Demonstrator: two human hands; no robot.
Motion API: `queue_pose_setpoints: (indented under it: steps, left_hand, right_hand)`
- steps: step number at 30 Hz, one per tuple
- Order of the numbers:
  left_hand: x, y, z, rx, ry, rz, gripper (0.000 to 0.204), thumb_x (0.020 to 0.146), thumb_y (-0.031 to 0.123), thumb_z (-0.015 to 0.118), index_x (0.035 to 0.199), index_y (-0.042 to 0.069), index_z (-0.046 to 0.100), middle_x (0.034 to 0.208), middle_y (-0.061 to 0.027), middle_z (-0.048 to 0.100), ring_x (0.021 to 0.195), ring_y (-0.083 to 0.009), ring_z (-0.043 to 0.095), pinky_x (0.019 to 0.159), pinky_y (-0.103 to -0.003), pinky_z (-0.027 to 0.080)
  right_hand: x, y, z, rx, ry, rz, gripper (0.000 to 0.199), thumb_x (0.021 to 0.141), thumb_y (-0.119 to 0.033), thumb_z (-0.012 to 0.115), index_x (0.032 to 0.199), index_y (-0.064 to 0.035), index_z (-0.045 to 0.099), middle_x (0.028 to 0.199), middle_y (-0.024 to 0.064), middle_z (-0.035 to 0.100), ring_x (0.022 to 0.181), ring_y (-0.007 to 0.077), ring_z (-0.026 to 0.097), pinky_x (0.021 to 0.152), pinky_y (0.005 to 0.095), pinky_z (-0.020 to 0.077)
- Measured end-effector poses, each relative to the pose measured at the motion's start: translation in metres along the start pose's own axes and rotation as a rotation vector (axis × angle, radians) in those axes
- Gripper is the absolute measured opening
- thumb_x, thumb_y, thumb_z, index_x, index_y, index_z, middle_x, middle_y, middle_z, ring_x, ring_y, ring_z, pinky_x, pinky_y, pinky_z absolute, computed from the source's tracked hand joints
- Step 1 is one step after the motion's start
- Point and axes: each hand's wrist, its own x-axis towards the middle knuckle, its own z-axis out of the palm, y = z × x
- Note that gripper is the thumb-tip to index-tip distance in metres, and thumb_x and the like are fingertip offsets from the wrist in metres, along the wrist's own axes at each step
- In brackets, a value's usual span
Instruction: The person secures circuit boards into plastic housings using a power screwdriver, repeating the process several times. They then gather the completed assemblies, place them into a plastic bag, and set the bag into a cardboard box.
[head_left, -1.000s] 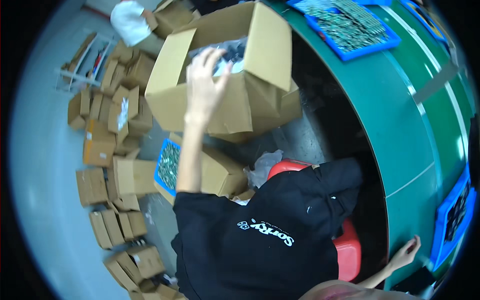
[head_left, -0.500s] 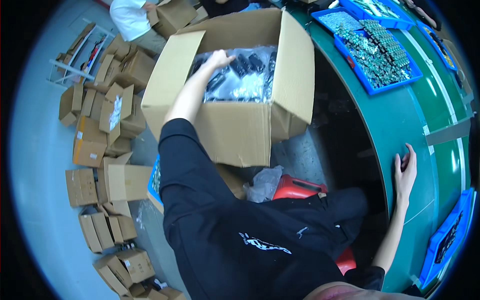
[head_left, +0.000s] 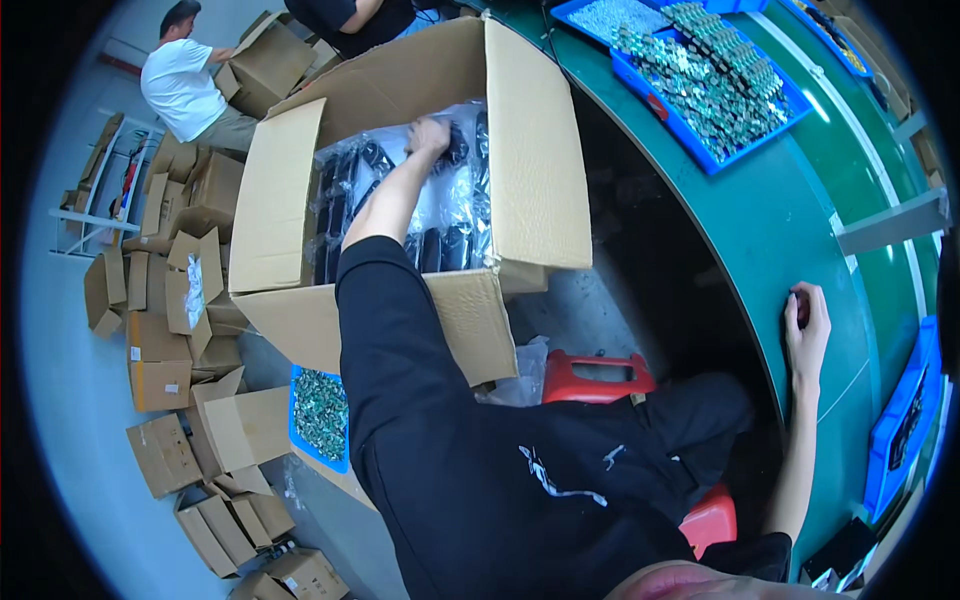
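Observation:
My left hand (head_left: 428, 138) reaches into a large open cardboard box (head_left: 540, 150). Its fingers are bent down and closed against the clear plastic wrap; their tips are hidden, so what they hold cannot be made out. Black bagged parts (head_left: 455, 245) line the box around it, with a pale sheet of plastic (head_left: 430, 200) in the middle. On the green workbench (head_left: 770, 240) at the right lies my right hand (head_left: 808, 328), loosely curled. A gap shows between its thumb and fingers, and nothing is visible in it.
Blue trays of small green circuit boards stand on the bench (head_left: 715, 95) and at lower left (head_left: 320, 415). Another blue tray (head_left: 905, 420) is at far right. A red stool (head_left: 600, 378) is beneath me. Cardboard boxes (head_left: 165, 455) pile up leftward; a person (head_left: 185, 85) handles one.
The view has shifted, so the box sits further left and lower. My left hand has moved deeper among the black parts, toward the box's far side. My right hand's fingers have curled in more.

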Motion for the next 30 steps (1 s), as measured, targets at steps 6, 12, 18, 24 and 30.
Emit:
queue_pose_setpoints:
  steps: [6, 12, 18, 24, 30]
  left_hand:
    - [0.039, -0.024, -0.02, -0.201, 0.035, 0.437, 0.042, 0.098, 0.035, 0.044, 0.122, 0.002, 0.055, 0.124, -0.0223, 0.059, 0.115, -0.0432, 0.053, 0.096, -0.046, 0.044]
    - [0.029, -0.02, -0.108, -0.689, 0.275, 0.492, 0.035, 0.102, 0.029, 0.039, 0.117, 0.004, 0.057, 0.106, -0.0156, 0.066, 0.101, -0.038, 0.061, 0.088, -0.045, 0.047]
    - [-0.086, 0.037, -0.218, -1.846, -0.078, 0.374, 0.032, 0.103, 0.035, 0.04, 0.115, 0.011, 0.058, 0.102, -0.0038, 0.063, 0.096, -0.0219, 0.062, 0.088, -0.037, 0.05]
    - [-0.213, 0.116, -0.274, -1.739, -0.257, 0.926, 0.045, 0.1, 0.048, 0.041, 0.123, 0.011, 0.054, 0.113, -0.0085, 0.06, 0.106, -0.0249, 0.058, 0.094, -0.044, 0.049]
    - [-0.357, 0.221, -0.179, -2.27, -0.706, 0.411, 0.037, 0.101, 0.038, 0.046, 0.126, 0.01, 0.05, 0.117, -0.0069, 0.058, 0.106, -0.0221, 0.059, 0.09, -0.037, 0.051]
  right_hand:
    - [0.005, -0.003, 0.011, 0.099, 0.014, -0.087, 0.009, 0.089, 0.001, 0.057, 0.098, 0.001, 0.056, 0.083, 0.0087, 0.05, 0.068, 0.0159, 0.049, 0.064, 0.0269, 0.0428]
    - [0.006, -0.007, 0.014, 0.148, 0.049, -0.183, 0.008, 0.088, 0.003, 0.058, 0.094, 0.0013, 0.054, 0.08, 0.0076, 0.047, 0.066, 0.0133, 0.045, 0.062, 0.0259, 0.0415]
    - [-0.003, -0.014, 0.01, 0.229, 0.028, -0.047, 0.022, 0.087, 0.0, 0.059, 0.109, -0.0016, 0.058, 0.09, 0.0075, 0.058, 0.076, 0.0161, 0.057, 0.068, 0.0275, 0.0467]
    - [0.013, -0.181, 0.024, 1.029, -0.054, -0.16, 0.107, 0.071, -0.056, 0.077, 0.153, -0.0166, 0.02, 0.147, 0.0164, 0.036, 0.124, 0.0345, 0.051, 0.091, 0.0446, 0.0521]
    - [0.036, -0.176, 0.035, 1.129, 0.287, -0.097, 0.114, 0.067, -0.066, 0.076, 0.153, -0.0159, 0.021, 0.15, 0.0175, 0.03, 0.134, 0.0355, 0.04, 0.101, 0.0469, 0.044]
